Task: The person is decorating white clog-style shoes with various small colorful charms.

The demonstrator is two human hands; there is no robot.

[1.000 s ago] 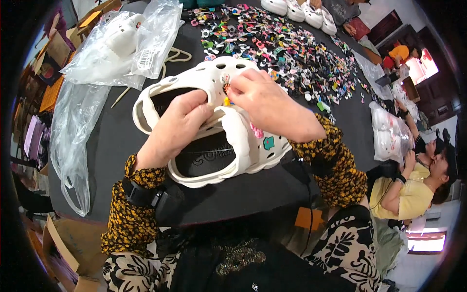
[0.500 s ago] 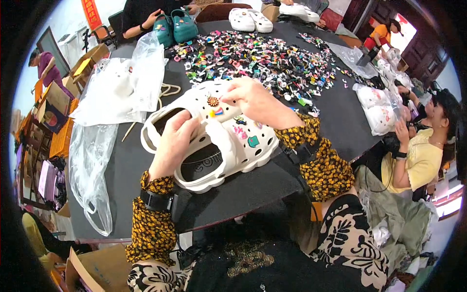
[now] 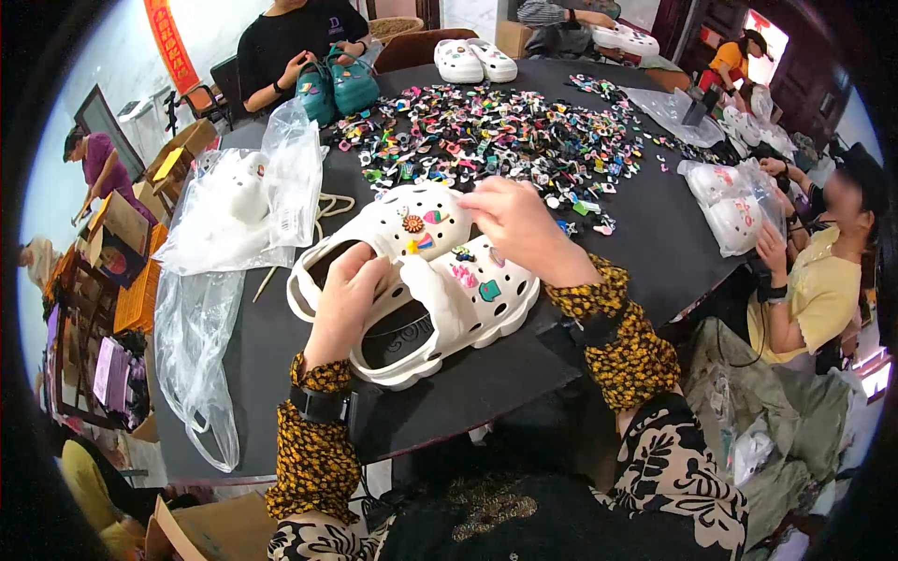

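Note:
A pair of white clogs [image 3: 460,313] with holes and colourful charms lies side by side on the black table before me. My left hand [image 3: 348,297] is closed on the left clog at its foot opening, thumb on top. At that clog's toe, the fingers of my right hand [image 3: 524,229] are bent together against the right side; whatever is between them is hidden. The left clog carries a brown flower charm [image 3: 412,223], a pink-and-green charm [image 3: 432,217] and a yellow multicoloured one [image 3: 419,245]. A green charm [image 3: 489,291] and a pink charm [image 3: 463,274] sit on the right clog.
Beyond the clogs spreads a heap of small charms [image 3: 505,131]. Clear plastic bags [image 3: 201,327] lie at left, one holding white clogs. Across the table a person handles green clogs [image 3: 335,89], near another white pair [image 3: 474,61]. At right, a person touches bagged clogs [image 3: 730,210].
My right hand has shifted right across the left clog's toe, uncovering the pink-and-green charm. My left hand keeps its hold. The view has tilted slightly.

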